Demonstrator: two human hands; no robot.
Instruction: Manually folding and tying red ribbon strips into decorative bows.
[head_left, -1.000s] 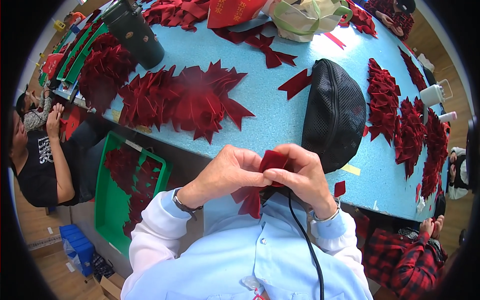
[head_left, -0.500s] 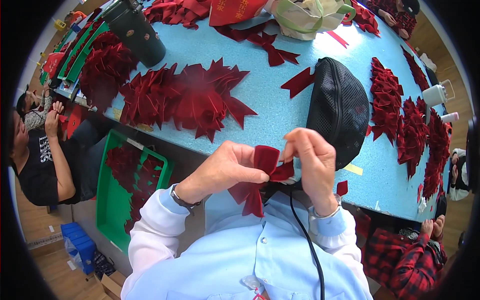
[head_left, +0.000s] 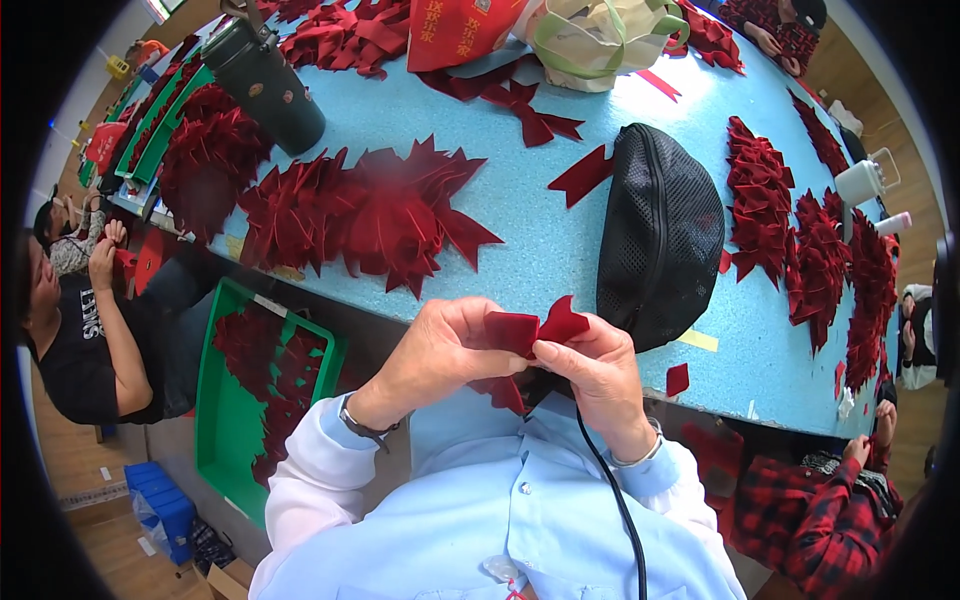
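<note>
A dark red velvet ribbon bow [head_left: 512,332] is held between both hands, just off the table's near edge. My left hand [head_left: 440,350] pinches its left loop, thumb in front. On the other side, my right hand [head_left: 598,375] has thumb and fingers closed on the bow near its middle. One end of ribbon stands up beside the right fingers, and tails hang below the left hand. Beyond the right hand lies a black mesh zip pouch [head_left: 665,240]. Ahead of the left hand, a row of finished-looking red bows [head_left: 400,215] is bunched on the table.
A dark green tumbler [head_left: 265,85] stands at the far left of the blue table [head_left: 520,220]. More red bows [head_left: 760,200] lie in rows at right. A green bin [head_left: 215,440] of red pieces is at lower left. Co-workers sit on both sides. A black cable [head_left: 610,470] hangs down my front.
My right hand has come down and left, from lifted fingers at the ribbon to a pinch at the bow's middle. The view has shifted slightly.
</note>
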